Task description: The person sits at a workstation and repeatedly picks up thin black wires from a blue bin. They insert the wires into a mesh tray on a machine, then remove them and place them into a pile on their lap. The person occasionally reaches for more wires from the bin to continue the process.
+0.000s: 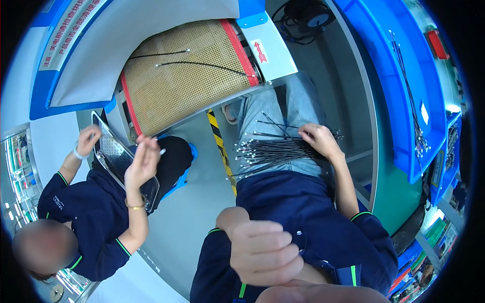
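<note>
A bundle of several thin black cables (273, 150) with small metal ends lies across my lap, the ends fanned out to the left. My right hand (319, 141) rests on the right part of the bundle, fingers bent down onto the cables and pinching them. My left hand (263, 251) is raised close to the camera, low in the view, with its fingers curled in and nothing visible inside them. It is well apart from the bundle.
A tan mesh conveyor belt (202, 96) with red edges carries two black cables (202, 64). To my left a seated co-worker holds a perforated metal tray (118, 154). Blue bins (399, 101) with more cables stand at right. A yellow-black striped strip (222, 146) marks the floor.
</note>
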`<act>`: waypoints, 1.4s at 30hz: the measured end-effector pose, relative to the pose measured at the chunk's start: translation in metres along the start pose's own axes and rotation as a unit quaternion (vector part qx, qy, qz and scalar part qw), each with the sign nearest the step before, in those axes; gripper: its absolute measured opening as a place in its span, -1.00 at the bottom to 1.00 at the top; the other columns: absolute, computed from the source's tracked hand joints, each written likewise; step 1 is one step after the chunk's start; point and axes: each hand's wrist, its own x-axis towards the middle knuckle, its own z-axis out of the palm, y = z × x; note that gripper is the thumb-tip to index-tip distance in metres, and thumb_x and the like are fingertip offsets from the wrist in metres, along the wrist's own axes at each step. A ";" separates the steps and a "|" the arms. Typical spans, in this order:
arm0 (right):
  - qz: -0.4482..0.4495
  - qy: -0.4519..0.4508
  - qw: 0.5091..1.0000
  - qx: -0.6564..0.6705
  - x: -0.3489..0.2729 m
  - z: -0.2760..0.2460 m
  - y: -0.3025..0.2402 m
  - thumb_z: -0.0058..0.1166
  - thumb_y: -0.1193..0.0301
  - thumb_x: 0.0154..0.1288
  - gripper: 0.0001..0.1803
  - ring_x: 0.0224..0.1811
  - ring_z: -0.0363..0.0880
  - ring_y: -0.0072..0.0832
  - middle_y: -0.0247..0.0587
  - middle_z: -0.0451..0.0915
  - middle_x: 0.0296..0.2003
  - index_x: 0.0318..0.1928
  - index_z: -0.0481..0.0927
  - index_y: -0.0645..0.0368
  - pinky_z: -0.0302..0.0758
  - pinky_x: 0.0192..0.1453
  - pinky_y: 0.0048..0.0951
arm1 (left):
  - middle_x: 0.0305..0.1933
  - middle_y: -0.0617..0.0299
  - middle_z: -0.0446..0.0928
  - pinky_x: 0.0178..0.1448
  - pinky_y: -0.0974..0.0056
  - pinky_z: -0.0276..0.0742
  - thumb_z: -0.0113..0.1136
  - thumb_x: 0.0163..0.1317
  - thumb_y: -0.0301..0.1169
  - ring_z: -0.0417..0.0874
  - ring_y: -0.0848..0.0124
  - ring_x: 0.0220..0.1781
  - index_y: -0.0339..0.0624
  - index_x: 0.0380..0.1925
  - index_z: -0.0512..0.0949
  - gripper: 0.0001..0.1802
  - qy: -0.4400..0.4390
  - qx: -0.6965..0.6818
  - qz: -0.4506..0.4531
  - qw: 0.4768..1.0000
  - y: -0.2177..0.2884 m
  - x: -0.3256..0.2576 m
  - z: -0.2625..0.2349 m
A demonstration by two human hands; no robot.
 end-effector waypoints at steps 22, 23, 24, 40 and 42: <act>0.026 -0.100 0.994 -0.036 -0.012 0.001 -0.005 0.25 0.30 0.07 -0.73 -0.37 0.58 -0.21 -0.12 0.57 -0.49 -0.29 0.57 0.22 0.47 -0.23 -0.23 | -0.66 0.23 0.54 -0.42 0.41 0.38 0.09 -0.15 -0.56 0.52 0.44 -0.61 -0.16 -0.75 0.51 -0.90 0.229 0.088 -0.257 0.935 -0.087 -0.030 -0.071; 0.026 -0.100 0.994 -0.034 -0.011 0.002 -0.005 0.25 0.31 0.07 -0.73 -0.37 0.58 -0.21 -0.12 0.57 -0.49 -0.28 0.57 0.22 0.47 -0.24 -0.23 | -0.66 0.23 0.54 -0.42 0.41 0.38 0.09 -0.15 -0.56 0.52 0.44 -0.62 -0.16 -0.75 0.51 -0.89 0.228 0.088 -0.251 0.937 -0.088 -0.029 -0.070; 0.026 -0.100 0.994 -0.033 -0.011 0.002 -0.004 0.26 0.32 0.06 -0.73 -0.36 0.58 -0.21 -0.12 0.57 -0.49 -0.28 0.57 0.22 0.47 -0.24 -0.24 | -0.67 0.23 0.53 -0.42 0.41 0.38 0.08 -0.15 -0.57 0.52 0.44 -0.62 -0.16 -0.76 0.51 -0.89 0.226 0.087 -0.248 0.938 -0.086 -0.029 -0.069; 0.042 -0.094 0.995 -0.018 -0.009 0.008 -0.007 0.21 0.42 0.07 -0.80 -0.33 0.60 -0.21 -0.11 0.59 -0.44 -0.31 0.55 0.24 0.50 -0.20 -0.25 | -0.72 0.22 0.50 -0.37 0.42 0.36 0.05 -0.20 -0.67 0.50 0.45 -0.65 -0.19 -0.82 0.45 -0.83 0.082 -0.208 0.271 0.936 0.010 0.000 0.013; 0.043 -0.083 0.996 -0.009 -0.010 0.009 -0.005 0.20 0.42 0.08 -0.81 -0.33 0.60 -0.20 -0.11 0.59 -0.45 -0.31 0.54 0.24 0.50 -0.20 -0.25 | -0.73 0.22 0.50 -0.37 0.43 0.36 0.05 -0.20 -0.68 0.49 0.46 -0.66 -0.19 -0.82 0.45 -0.83 0.092 -0.226 0.299 0.923 0.013 -0.001 0.019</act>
